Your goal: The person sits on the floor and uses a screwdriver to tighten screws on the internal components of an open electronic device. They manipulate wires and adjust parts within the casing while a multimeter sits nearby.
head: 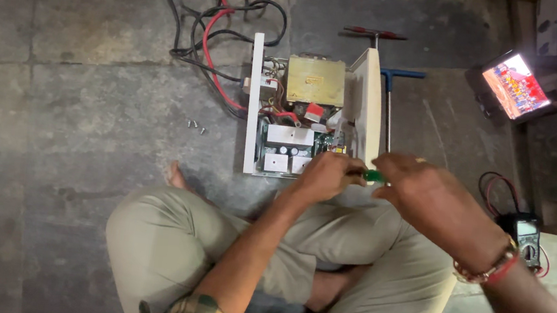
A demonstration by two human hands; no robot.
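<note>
Grey stone floor (56,82), cracked and dusty, is what everything is laid out on; an opened white electrical case (253,105) sits on it with its cover stood up along the right side, a brass-coloured transformer (315,80) at the back and a circuit board (289,152) at the front edge near the crossed legs. A green-handled screwdriver (373,176) is gripped at the front right corner of the case; the left hand (326,176) is closed around the shaft end and the right hand (421,194) is curled over the handle, so both are wrapped on the tool. Probably a screw on the board is being worked, though the tip is hidden by the fingers; the tip is best kept seated square, the shaft steadied low while only the handle is turned; slips toward the red and black cables (217,23) should be avoided. Loose screws (196,126) are left well apart on the floor; a multimeter (526,237) is parked just right of the knee, a lit phone (516,84) further back.
</note>
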